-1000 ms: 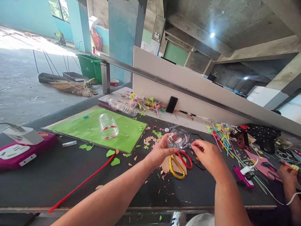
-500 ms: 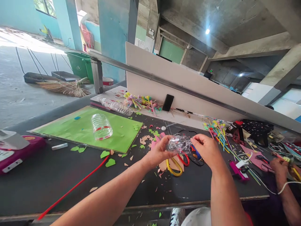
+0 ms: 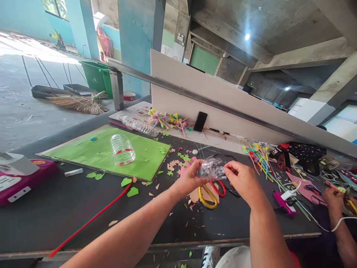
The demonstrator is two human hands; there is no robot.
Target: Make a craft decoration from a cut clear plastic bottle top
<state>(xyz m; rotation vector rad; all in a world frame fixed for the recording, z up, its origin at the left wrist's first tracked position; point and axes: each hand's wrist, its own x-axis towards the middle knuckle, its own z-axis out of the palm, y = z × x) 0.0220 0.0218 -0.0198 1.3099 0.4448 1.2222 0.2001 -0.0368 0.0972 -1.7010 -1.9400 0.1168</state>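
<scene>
A crumpled piece of clear ribbed plastic (image 3: 210, 168), like part of a cut bottle, is held above the dark table. My left hand (image 3: 188, 178) is closed around its left side, thumb on top. My right hand (image 3: 241, 180) pinches its right edge between thumb and fingertips. Below them lie scissor handles, one yellow loop (image 3: 208, 205) and one red loop (image 3: 221, 189); the blades are hidden. Pink paper (image 3: 194, 196) shows under the handles. To the left, a cut clear bottle section (image 3: 122, 149) with red bands rests on a green sheet (image 3: 83, 158).
Another clear bottle (image 3: 141, 126) lies behind the sheet. A phone (image 3: 200, 121) leans on the white divider (image 3: 223, 93). Colourful fuzzy stems (image 3: 260, 160) and a purple power strip (image 3: 284, 204) are at right, near another person's hand (image 3: 333, 199). A red stem (image 3: 95, 217) crosses the left front.
My right hand has shifted slightly left and down along the plastic's edge, and the plastic has turned a little. A blue item beside that hand is now hidden. The view has shifted slightly.
</scene>
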